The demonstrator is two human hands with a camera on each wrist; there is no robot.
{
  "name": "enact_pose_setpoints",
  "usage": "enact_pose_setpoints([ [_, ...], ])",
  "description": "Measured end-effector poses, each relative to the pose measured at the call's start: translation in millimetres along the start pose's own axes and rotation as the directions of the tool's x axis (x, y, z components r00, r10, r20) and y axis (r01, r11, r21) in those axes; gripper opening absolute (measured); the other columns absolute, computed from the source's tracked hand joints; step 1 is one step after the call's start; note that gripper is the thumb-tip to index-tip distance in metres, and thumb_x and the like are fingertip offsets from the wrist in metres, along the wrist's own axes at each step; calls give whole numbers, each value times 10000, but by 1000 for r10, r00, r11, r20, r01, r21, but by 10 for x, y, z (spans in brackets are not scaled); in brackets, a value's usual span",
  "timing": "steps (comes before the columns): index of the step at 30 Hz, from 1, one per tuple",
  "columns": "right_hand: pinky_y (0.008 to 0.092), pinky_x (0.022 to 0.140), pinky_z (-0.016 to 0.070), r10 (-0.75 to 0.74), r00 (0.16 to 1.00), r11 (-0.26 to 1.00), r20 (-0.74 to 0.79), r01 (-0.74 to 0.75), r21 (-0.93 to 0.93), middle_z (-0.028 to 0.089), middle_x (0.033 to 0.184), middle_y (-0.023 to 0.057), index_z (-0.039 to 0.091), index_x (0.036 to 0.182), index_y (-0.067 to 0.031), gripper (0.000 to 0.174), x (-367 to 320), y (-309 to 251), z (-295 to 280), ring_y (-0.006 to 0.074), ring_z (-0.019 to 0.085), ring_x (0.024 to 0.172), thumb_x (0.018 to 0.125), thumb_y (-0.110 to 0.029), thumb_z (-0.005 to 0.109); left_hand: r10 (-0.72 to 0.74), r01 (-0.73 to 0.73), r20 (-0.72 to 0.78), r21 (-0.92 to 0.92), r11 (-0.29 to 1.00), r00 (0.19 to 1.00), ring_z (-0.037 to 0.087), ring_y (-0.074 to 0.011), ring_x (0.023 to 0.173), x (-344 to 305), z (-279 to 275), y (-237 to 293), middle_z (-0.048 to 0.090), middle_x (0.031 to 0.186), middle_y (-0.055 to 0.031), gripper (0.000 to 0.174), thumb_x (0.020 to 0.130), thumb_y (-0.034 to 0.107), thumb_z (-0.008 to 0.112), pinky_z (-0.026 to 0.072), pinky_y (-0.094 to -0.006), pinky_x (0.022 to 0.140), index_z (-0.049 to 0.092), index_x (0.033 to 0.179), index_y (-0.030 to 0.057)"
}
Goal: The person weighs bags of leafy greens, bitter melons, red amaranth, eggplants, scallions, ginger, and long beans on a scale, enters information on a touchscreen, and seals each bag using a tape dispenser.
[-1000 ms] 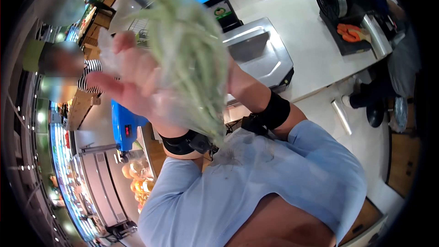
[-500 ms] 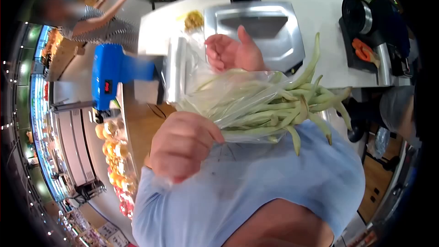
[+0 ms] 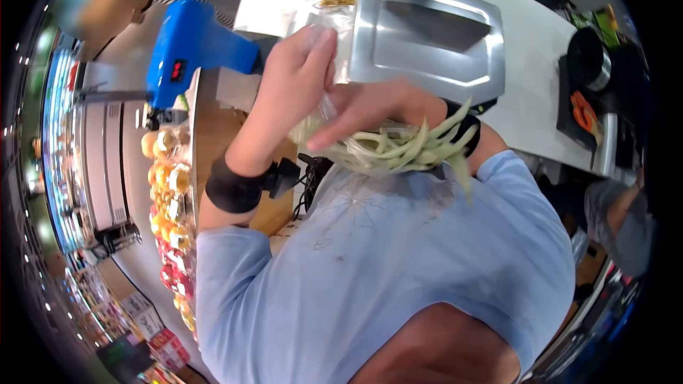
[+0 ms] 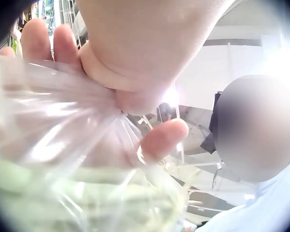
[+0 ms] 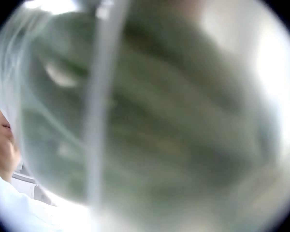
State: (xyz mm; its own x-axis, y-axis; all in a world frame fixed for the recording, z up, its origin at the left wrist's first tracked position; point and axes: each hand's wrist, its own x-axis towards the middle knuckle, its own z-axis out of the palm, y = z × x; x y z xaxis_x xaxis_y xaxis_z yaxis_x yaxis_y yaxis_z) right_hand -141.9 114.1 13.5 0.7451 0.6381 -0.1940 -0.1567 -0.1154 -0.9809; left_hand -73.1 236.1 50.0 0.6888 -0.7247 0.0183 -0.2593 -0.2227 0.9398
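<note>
Half a second ago the left hand (image 3: pixel 297 64) was a low fist near the chest. Now it's up in the upper middle of the head view, in front of the scale (image 3: pixel 427 32). It pinches the gathered neck of the clear bag (image 4: pixel 63 125); the left wrist view shows the plastic bunched tight between its fingers (image 4: pixel 38 38).

The right hand (image 3: pixel 366 108) was lifted and spread by the scale. It has since dropped to frame centre and lies against the bag. Its fingers look stretched out flat, pointing frame left, and I see no curl round anything. The right wrist view is only blurred green behind plastic, so no help there.

The beans (image 3: pixel 405 148) are in the bag at frame centre, just below the right hand and close to the chest, off the worktop (image 3: pixel 530 110). Their tips fan out to the right. A second ago the whole bag was held high before the camera, so it has come well down.

My read is that the bag's mouth is now drawn shut in the left hand with the beans settled at the other end, so the work looks to be at closing the bag, not filling it.

The blue machine (image 3: pixel 196 39) sits upper left and the fruit (image 3: pixel 167 171) is down the left edge.
</note>
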Motion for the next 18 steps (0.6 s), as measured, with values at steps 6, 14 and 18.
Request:
enact_pose_setpoints([
  [6,341,998,350,-273,955,932,-121,293,213,653,858,112,570,702,-34,405,611,253,-61,217,543,1102,989,-260,393,-318,275,-39,-407,871,947,585,-205,638,102,-647,-289,629,773,-103,170,926,195,502,463,-296,622,541,905,31],
  [14,323,750,474,-562,821,661,98,517,-544,609,854,105,596,808,-25,141,1243,328,-47,205,580,835,828,-165,595,130,-529,519,846,61,845,569,-249,934,-515,-1047,-95,597,991,-61,800,712,623,538,316,-448,1046,485,1261,44],
  [18,319,678,461,-515,795,723,320,604,-337,619,785,85,617,865,1,229,1650,91,22,208,577,720,829,-224,593,-273,-261,300,950,170,914,614,-296,723,-680,-1376,20,592,691,-145,715,702,653,546,480,-422,734,611,1046,29],
])
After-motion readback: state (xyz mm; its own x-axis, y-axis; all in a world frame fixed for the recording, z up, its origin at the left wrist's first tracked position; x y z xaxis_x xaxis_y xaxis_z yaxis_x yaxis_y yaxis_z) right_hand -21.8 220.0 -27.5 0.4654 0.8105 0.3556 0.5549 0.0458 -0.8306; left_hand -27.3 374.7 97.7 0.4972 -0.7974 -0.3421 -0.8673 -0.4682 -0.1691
